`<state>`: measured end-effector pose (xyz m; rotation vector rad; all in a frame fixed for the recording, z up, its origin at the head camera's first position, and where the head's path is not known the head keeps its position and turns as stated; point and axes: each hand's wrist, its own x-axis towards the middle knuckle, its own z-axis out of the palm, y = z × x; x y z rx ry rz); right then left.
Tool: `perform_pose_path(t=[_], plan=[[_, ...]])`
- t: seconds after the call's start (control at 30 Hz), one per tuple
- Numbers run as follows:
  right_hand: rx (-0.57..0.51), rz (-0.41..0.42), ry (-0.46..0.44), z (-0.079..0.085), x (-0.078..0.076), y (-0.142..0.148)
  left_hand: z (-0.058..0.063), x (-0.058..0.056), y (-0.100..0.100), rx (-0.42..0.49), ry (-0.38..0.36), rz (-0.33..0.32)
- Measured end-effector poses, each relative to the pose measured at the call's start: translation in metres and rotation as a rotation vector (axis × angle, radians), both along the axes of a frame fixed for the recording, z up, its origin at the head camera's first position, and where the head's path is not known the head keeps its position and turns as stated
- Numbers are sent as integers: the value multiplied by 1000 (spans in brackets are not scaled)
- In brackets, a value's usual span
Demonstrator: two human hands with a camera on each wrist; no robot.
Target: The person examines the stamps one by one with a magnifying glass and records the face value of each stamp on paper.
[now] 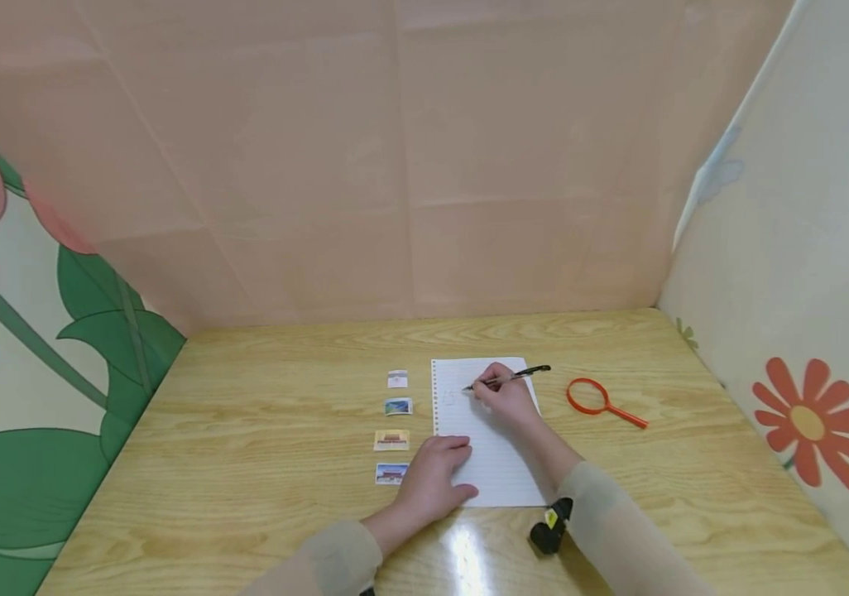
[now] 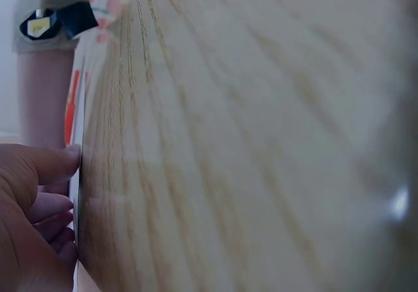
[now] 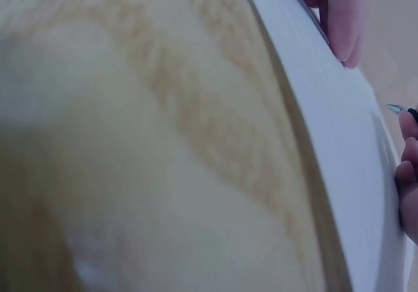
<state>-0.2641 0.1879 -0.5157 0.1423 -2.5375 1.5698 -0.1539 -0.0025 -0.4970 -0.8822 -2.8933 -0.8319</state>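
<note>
A sheet of white lined paper (image 1: 499, 472), with punched holes down its left side, lies on the wooden table. My right hand (image 1: 510, 403) pinches a black pen (image 1: 532, 372), its tip at the upper part of the sheet beside faint marks (image 1: 450, 398). The metal pen tip (image 3: 394, 108) also shows in the right wrist view, close over the page. Lower down, my left hand (image 1: 432, 478) rests on the sheet's left part with fingers relaxed and thumb spread. In the left wrist view that hand (image 2: 29, 207) lies along the paper's edge.
Several small picture stamps stand in a column left of the sheet, from a pale one (image 1: 398, 379) down to a blue one (image 1: 390, 473) partly behind my left hand. A red magnifying glass (image 1: 606, 407) lies on the right. A pink sheet (image 1: 410, 165) covers the back wall.
</note>
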Motion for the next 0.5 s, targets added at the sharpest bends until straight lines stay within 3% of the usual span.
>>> perform_pose_path(t=[0.5], plan=[[77,2,80,-3,-1,-4,1,1,0,15,-3,-4]])
